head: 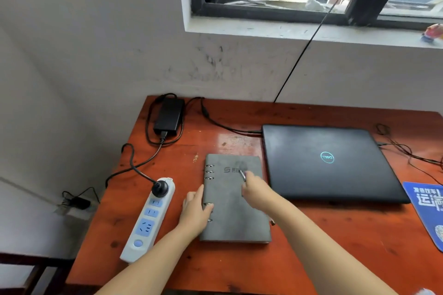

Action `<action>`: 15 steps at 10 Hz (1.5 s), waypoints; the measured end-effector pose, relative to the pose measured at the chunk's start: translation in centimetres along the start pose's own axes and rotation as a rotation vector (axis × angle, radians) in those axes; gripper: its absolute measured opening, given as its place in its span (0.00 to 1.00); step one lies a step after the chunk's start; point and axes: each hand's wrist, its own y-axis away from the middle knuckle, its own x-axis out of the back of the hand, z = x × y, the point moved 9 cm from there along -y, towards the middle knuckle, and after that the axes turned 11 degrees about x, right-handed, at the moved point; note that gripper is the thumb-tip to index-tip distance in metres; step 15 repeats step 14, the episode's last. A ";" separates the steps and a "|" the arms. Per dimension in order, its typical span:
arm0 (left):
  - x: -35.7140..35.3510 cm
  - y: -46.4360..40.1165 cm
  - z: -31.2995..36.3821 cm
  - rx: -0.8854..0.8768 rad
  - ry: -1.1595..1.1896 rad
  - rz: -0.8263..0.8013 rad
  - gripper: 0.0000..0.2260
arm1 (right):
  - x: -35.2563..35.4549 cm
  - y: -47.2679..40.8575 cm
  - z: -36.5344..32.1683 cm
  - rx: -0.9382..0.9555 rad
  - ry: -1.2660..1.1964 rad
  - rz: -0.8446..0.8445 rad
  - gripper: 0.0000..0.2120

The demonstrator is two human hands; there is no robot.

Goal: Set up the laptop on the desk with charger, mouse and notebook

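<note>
A grey ring-bound notebook point(233, 213) lies closed on the red-brown desk point(311, 242), left of the closed black laptop point(328, 163). My left hand point(195, 213) rests flat against the notebook's ringed left edge. My right hand point(256, 189) hovers over the cover and pinches a small silver pen point(242, 175) whose tip touches the cover. The black charger brick point(169, 115) sits at the desk's back left; one cable runs to the laptop's left side, the other is plugged into a white power strip point(149, 219). No mouse is in view.
A blue mouse pad point(429, 208) lies at the right edge of the desk. Thin cables point(412, 153) trail off the laptop's right side. A wall and window sill point(311, 33) stand behind the desk, and a wall socket point(76, 203) sits low on the left.
</note>
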 end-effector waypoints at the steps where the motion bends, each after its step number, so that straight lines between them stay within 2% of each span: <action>1: -0.3 0.1 -0.2 -0.025 -0.035 -0.033 0.30 | -3.5 -0.6 -1.4 -0.007 0.165 -0.011 0.22; 2: -0.5 0.0 -0.2 -0.040 -0.076 -0.059 0.31 | -5.1 -1.2 -2.1 -0.022 0.192 0.083 0.19; 3: -0.6 -0.1 -0.3 -0.059 -0.087 -0.059 0.32 | -5.2 -1.9 -2.5 0.008 0.446 0.115 0.16; 4: -0.6 -0.3 -0.4 -0.069 -0.083 -0.057 0.32 | -5.4 -2.4 -2.3 0.059 0.554 0.121 0.19; 8: -0.8 -0.4 -0.4 -0.078 -0.093 -0.055 0.32 | -3.9 -3.2 -1.5 0.098 0.363 0.227 0.14; 9: -0.8 -0.5 -0.6 -0.075 -0.094 -0.059 0.32 | -3.7 -3.6 -1.5 0.080 0.354 0.227 0.15; 12: -0.8 -0.3 -0.7 -0.088 -0.078 -0.069 0.32 | -0.1 -0.3 1.5 0.086 0.030 0.386 0.14; 13: -0.2 -0.1 -0.4 -0.100 -0.044 -0.096 0.31 | 1.4 2.3 2.6 0.067 -0.243 0.367 0.11; 14: 0.3 1.4 -1.5 -0.142 -0.012 -0.088 0.29 | 4.3 6.5 4.0 0.057 -0.505 0.421 0.10; 15: 0.3 1.4 -1.5 -0.142 -0.012 -0.088 0.29 | 4.3 6.5 4.0 0.057 -0.505 0.421 0.10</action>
